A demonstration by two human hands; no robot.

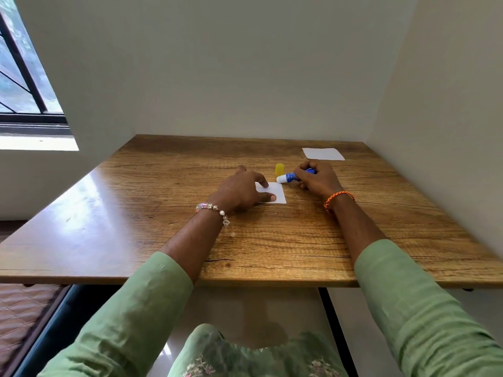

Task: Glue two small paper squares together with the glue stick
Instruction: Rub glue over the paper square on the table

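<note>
A small white paper square [277, 191] lies flat in the middle of the wooden table [163, 213]. My left hand [242, 190] rests on its left part, thumb and fingers spread and pressing it down. My right hand [317, 178] grips a blue glue stick [290, 177], uncapped, its white tip pointing left and hovering just past the square's top right corner. The yellow cap [279, 169] stands upright just behind the tip. A second white paper square [323, 154] lies at the far right of the table, apart from both hands.
The table fits into a corner, with walls close behind and on the right. A window [21, 77] is at the far left. The table's front edge runs just above my lap.
</note>
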